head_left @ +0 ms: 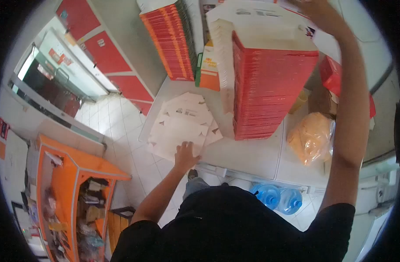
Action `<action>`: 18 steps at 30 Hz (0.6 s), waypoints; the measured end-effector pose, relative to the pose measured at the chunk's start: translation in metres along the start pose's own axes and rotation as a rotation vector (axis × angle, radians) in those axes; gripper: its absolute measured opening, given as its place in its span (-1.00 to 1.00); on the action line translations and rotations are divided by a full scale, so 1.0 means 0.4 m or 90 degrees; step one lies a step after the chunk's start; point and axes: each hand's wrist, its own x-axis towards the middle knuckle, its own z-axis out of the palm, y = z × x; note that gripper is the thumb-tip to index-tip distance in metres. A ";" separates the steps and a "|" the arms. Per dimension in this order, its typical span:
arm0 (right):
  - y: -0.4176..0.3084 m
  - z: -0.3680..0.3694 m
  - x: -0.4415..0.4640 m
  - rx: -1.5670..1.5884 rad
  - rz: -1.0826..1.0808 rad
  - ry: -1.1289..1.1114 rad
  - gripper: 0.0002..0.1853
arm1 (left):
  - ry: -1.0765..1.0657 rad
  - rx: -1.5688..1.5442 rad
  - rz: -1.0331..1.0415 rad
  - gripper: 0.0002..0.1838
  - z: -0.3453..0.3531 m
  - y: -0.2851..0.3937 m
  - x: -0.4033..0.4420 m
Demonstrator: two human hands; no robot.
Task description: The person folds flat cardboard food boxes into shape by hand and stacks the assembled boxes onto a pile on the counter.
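On the white table (pixel 252 158), flat pale cardboard blanks (pixel 180 118) lie at the left edge. My left hand (pixel 187 155) rests on their near edge, palm down with fingers spread. A tall stack of red folded boxes (pixel 274 87) stands at the middle of the table, with a pale flap sheet (pixel 261 17) across its top. My right hand (pixel 320 15) is raised at the top right, beyond the stack's upper corner; its fingers are partly cut off by the frame's edge and blurred, so its grip cannot be made out.
Another stack of red and orange boxes (pixel 171 43) stands at the back left. A plastic bag with orange contents (pixel 311 137) lies right of the red stack. Blue water bottles (pixel 290 201) are under the table. An orange shelf (pixel 73 174) stands at lower left.
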 end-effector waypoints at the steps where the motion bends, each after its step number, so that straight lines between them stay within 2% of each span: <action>1: -0.034 -0.017 -0.034 -0.003 -0.015 0.100 -0.38 | -0.011 -0.043 -0.006 -0.14 -0.008 -0.008 0.017; 3: -0.132 -0.042 -0.124 0.045 -0.053 0.232 -0.38 | 0.007 0.009 0.059 -0.14 0.056 -0.064 0.056; 5: -0.263 -0.031 -0.255 0.150 -0.108 0.224 -0.39 | -0.001 0.029 0.084 -0.13 0.048 -0.068 0.073; 8: -0.443 0.041 -0.444 0.345 -0.187 -0.008 -0.40 | -0.004 0.020 0.036 -0.20 0.040 -0.045 0.069; 11: -0.601 0.183 -0.576 0.499 -0.204 -0.242 -0.41 | -0.007 0.009 0.014 -0.22 0.037 -0.029 0.060; 13: -0.689 0.308 -0.683 0.548 -0.186 -0.293 -0.42 | -0.062 0.004 -0.031 -0.20 0.001 0.001 0.050; 18: -0.783 0.460 -0.802 0.568 -0.131 -0.283 -0.43 | -0.039 -0.014 -0.036 -0.18 -0.034 0.016 0.033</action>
